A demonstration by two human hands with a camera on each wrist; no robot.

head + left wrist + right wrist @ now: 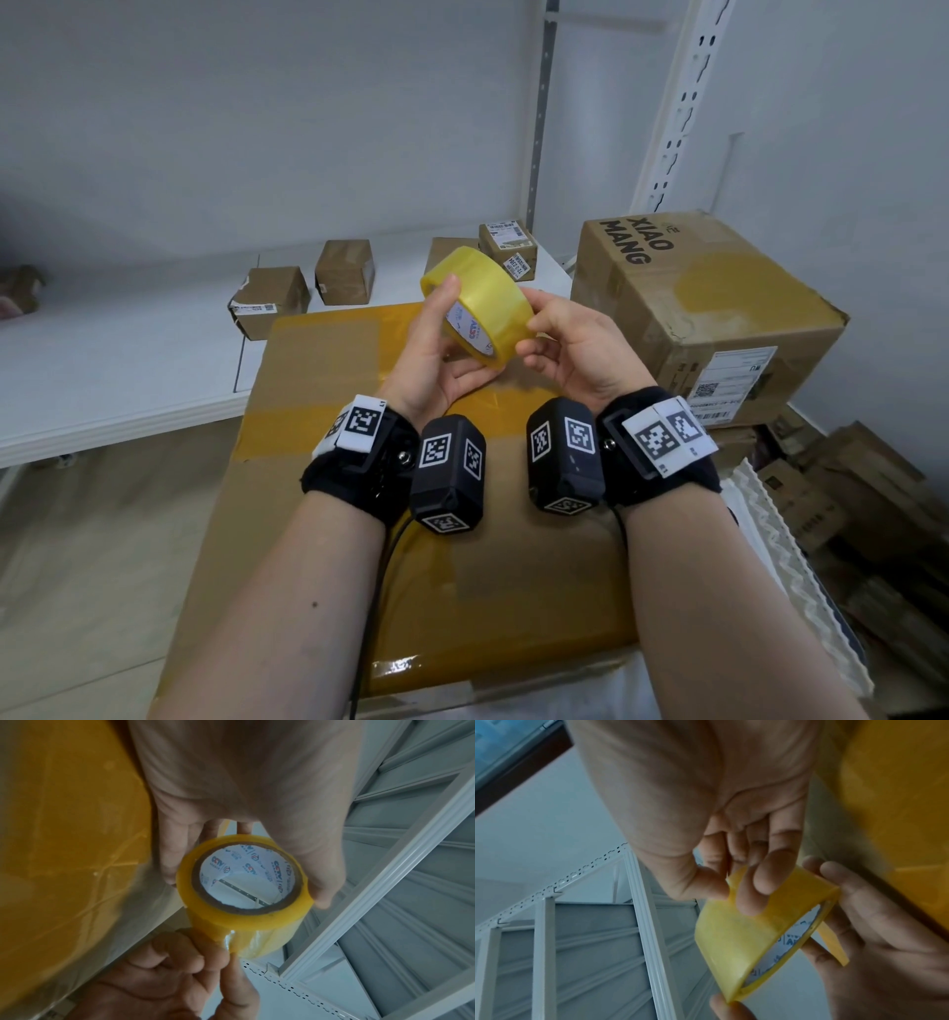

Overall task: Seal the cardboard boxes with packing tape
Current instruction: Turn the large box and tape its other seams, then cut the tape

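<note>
A yellow roll of packing tape [480, 303] [244, 896] [752, 931] is held up in front of me above a large cardboard box [318, 411]. My left hand [436, 349] grips the roll from the left, thumb on its upper rim and fingers under it. My right hand [570, 344] sits at the roll's right side, its thumb and fingertips [752, 902] pinching at the outer layer of tape. The large box's top is crossed by wide yellow tape strips.
A second big box [708, 313] printed XIAO MANG stands to the right. Several small parcels [344, 272] lie on the white shelf [102, 370] behind. Flattened cardboard [847, 493] is stacked low at the right. White shelf uprights [672, 113] rise beyond.
</note>
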